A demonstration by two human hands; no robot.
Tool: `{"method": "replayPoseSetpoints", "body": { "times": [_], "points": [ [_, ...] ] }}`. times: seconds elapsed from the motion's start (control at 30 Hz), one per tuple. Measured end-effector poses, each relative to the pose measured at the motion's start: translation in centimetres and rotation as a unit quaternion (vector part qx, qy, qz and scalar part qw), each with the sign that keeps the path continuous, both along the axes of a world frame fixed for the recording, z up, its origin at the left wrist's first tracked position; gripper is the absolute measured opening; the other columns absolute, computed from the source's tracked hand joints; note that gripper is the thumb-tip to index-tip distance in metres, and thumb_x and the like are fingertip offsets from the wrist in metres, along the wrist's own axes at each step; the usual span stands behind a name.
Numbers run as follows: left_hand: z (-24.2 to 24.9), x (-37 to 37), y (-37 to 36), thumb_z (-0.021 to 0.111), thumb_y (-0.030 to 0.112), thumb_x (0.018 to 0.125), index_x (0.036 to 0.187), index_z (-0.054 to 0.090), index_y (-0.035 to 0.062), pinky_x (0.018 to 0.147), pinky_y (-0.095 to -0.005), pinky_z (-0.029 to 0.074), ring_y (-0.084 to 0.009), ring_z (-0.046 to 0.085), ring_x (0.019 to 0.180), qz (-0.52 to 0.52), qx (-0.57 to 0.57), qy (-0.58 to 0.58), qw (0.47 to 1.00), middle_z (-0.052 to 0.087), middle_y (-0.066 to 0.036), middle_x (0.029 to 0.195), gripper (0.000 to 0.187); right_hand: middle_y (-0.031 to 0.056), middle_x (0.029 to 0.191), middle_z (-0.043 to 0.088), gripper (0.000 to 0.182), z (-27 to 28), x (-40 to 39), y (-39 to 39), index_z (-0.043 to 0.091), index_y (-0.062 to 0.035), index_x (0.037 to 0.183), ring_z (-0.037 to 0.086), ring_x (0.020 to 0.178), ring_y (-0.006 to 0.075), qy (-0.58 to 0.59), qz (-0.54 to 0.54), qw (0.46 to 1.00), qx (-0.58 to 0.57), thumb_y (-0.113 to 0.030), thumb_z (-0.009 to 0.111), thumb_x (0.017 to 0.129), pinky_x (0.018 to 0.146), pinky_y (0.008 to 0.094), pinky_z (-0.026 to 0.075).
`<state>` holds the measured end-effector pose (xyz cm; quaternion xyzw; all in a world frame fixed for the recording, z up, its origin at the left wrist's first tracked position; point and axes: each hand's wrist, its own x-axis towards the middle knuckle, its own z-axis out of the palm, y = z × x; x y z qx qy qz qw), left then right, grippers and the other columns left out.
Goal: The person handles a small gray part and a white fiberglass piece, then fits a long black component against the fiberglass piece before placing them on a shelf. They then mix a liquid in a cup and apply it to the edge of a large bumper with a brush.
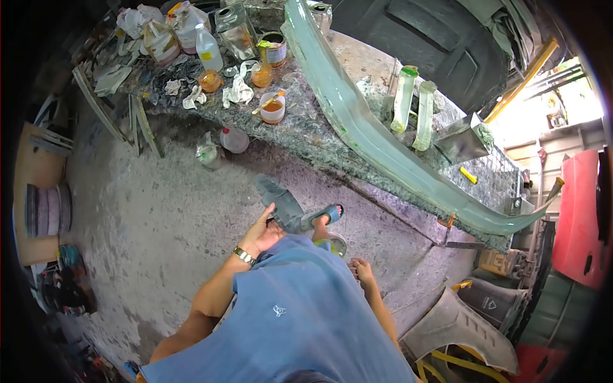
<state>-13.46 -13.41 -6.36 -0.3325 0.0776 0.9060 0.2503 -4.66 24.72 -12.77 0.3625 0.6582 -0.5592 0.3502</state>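
Observation:
My left hand [263, 236] grips the near end of a dark grey moulded piece [281, 203], thumb along its edge and the other fingers partly hidden. The piece is held out over the floor, left of my sandalled foot [327, 216]. At my right side, my right hand [362, 271] hangs low with curled fingers. Whether anything is inside them is hidden. Just left of that hand, a round container-like thing [338, 244] partly shows near my leg.
Across the workbench [300, 134] lies a long glossy pale-green bumper [370, 131]. Also there are a cup of amber liquid [272, 108], a clear bottle [208, 48], an open can [272, 49] and a metal box [466, 139]. A grey panel [460, 325] leans at lower right.

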Motion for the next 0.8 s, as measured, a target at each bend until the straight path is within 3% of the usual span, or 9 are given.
{"method": "replayPoseSetpoints", "body": {
  "times": [0.03,0.1,0.2,0.3,0.37,0.5,0.6,0.8],
  "points": [
    [0.6,0.0,0.0,0.055,0.034,0.093,0.133,0.038,0.0002,0.102,-0.0491,0.041,-0.0384,0.053,0.116,-0.002,-0.001,0.0,1.0,0.051,-0.02,0.13,0.055,0.0105,0.098,0.064,0.031,-0.3,0.8,0.2,0.053,-0.0049,0.117,0.064,0.08,0.0221,-0.021,-0.001,1.0,0.013,-0.022,0.05,0.092,0.067,0.0348,0.052],
    [1.9,0.1,0.3,0.069,0.034,0.085,0.101,0.056,0.0081,0.078,-0.0383,0.048,-0.0222,0.058,0.09,0.014,-0.016,-0.036,0.999,0.062,-0.009,0.102,0.033,0.0109,0.098,0.065,0.031,-1.2,3.1,0.8,0.053,-0.0049,0.117,0.065,0.08,0.0231,-0.043,-0.007,0.999,0.028,-0.022,0.05,0.092,0.068,0.036,0.053],
    [-2.2,1.1,-0.4,0.069,0.033,0.085,0.102,0.056,0.0065,0.077,-0.0356,0.047,-0.0221,0.057,0.092,-0.014,0.028,-0.006,0.999,0.061,-0.009,0.103,0.035,0.0122,0.099,0.065,0.032,-2.8,5.3,1.4,0.053,-0.0046,0.117,0.065,0.081,0.025,-0.042,-0.041,0.998,0.012,-0.023,0.051,0.091,0.069,0.0378,0.054],
    [1.9,0.6,0.7,0.069,0.033,0.085,0.104,0.055,0.0046,0.078,-0.0339,0.047,-0.0229,0.056,0.094,0.013,-0.03,-0.054,0.998,0.061,-0.009,0.104,0.036,0.0128,0.098,0.065,0.032,-1.4,6.1,0.7,0.054,-0.004,0.117,0.065,0.081,0.0254,-0.066,-0.063,0.995,0.037,-0.023,0.051,0.091,0.068,0.0379,0.054],
    [0.6,0.9,0.1,0.068,0.033,0.085,0.105,0.055,0.0039,0.079,-0.0337,0.047,-0.0232,0.055,0.095,-0.002,0.003,-0.029,1.0,0.061,-0.009,0.104,0.037,0.0087,0.09,0.064,0.029,-2.0,6.2,0.3,0.057,-0.0044,0.113,0.06,0.071,0.0189,-0.088,-0.071,0.993,0.022,-0.022,0.053,0.09,0.06,0.0332,0.049],
    [0.2,1.0,-0.1,0.066,0.034,0.087,0.11,0.054,0.0027,0.08,-0.0335,0.048,-0.0235,0.056,0.099,0.027,-0.009,-0.027,0.999,0.061,-0.011,0.106,0.04,0.0141,0.1,0.064,0.036,-2.5,4.7,0.1,0.052,-0.0012,0.121,0.065,0.085,0.0267,-0.062,-0.057,0.996,0.014,-0.023,0.05,0.093,0.07,0.0398,0.054],
    [-0.4,0.9,-0.7,0.065,0.034,0.087,0.113,0.052,0.0019,0.082,-0.0338,0.05,-0.0241,0.056,0.103,0.034,-0.015,-0.005,0.999,0.06,-0.012,0.11,0.043,0.0139,0.1,0.064,0.034,-3.5,3.3,0.0,0.053,-0.001,0.12,0.065,0.086,0.0265,-0.051,-0.049,0.997,0.032,-0.022,0.05,0.093,0.07,0.0386,0.055],
    [1.1,0.6,-0.4,0.064,0.034,0.088,0.115,0.05,-0.0013,0.082,-0.0345,0.051,-0.0249,0.058,0.101,0.053,-0.026,0.001,0.998,0.06,-0.014,0.112,0.046,0.0138,0.096,0.065,0.03,-3.1,0.8,-0.1,0.054,-0.0018,0.116,0.065,0.076,0.0244,-0.014,-0.065,0.998,0.024,-0.02,0.052,0.092,0.065,0.037,0.055]
  ]
}}
